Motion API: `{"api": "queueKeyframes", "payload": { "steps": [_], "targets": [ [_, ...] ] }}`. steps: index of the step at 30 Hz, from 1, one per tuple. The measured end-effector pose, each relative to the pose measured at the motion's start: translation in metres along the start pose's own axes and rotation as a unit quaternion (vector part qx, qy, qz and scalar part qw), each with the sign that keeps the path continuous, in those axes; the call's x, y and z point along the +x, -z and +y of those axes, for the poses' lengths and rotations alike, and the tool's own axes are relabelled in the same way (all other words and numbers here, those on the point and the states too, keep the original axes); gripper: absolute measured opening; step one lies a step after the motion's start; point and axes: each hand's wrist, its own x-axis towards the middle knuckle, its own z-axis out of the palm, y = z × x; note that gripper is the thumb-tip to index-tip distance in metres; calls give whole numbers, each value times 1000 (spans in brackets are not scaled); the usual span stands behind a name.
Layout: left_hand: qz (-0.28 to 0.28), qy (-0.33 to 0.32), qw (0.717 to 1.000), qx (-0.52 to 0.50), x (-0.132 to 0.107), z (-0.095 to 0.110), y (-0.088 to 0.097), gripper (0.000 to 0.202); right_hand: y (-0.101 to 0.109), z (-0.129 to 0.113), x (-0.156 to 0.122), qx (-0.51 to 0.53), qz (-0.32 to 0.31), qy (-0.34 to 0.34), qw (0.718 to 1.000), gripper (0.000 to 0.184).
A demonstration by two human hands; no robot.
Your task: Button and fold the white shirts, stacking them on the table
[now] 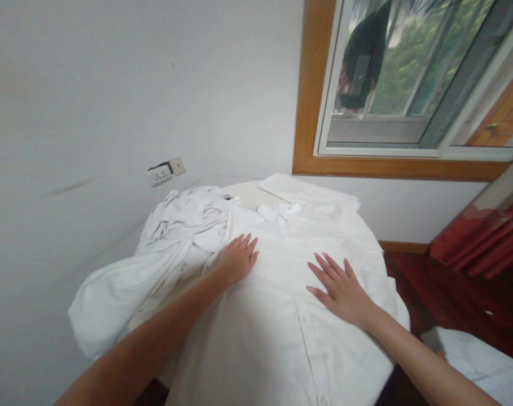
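A white buttoned garment, which looks like a shirt or coat (264, 321), lies spread over a round table with its collar at the far side and its front edge hanging toward me. My left hand (238, 258) rests flat on the cloth near its left edge, fingers stretched out. On the right part of the garment, my right hand (338, 287) lies palm down with its fingers spread. Neither hand grips anything. A line of buttons runs down the near part of the cloth between and below my hands.
A crumpled heap of white cloth (184, 225) covers the table's left side and droops over the edge. Bare tabletop (251, 193) shows at the back. Behind are a wall socket (159, 175) and a wood-framed window (313, 84). A red curtain (485, 237) hangs right; white material (476, 355) lies low right.
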Motion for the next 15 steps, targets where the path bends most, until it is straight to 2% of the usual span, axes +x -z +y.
{"api": "queueKeyframes", "payload": {
  "steps": [5,9,11,15],
  "targets": [
    [7,12,1000,-12,48,-5,-4,55,1,-1,-3,7,1,7,1000,63],
    [29,41,999,-15,83,-9,-20,53,1,-2,-3,8,1,13,1000,62],
    [14,62,998,-20,86,-11,-30,52,-1,-2,-4,9,6,14,1000,61],
    [4,95,995,-25,76,-14,-41,52,-4,-1,-6,6,15,24,1000,60]
  ]
}}
